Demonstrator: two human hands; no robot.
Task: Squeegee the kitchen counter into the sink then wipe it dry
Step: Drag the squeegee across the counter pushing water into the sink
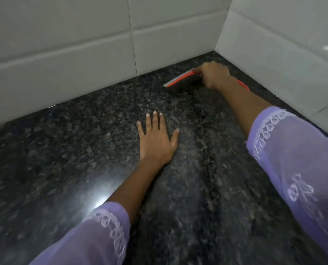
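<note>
A squeegee (180, 81) with an orange and grey head and a dark blade rests on the dark speckled granite counter (83, 150), close to the far right corner. My right hand (214, 75) is closed around it, hiding its middle; an orange end shows past my wrist. My left hand (156, 138) lies flat on the counter with its fingers spread, palm down, holding nothing, nearer to me than the squeegee. A faint streak runs along the counter from the squeegee toward me. The sink is out of view.
White tiled walls (73, 44) meet the counter at the back and on the right (283, 54), forming a corner just beyond the squeegee. A bright reflection of a light (100, 203) sits on the counter by my left sleeve.
</note>
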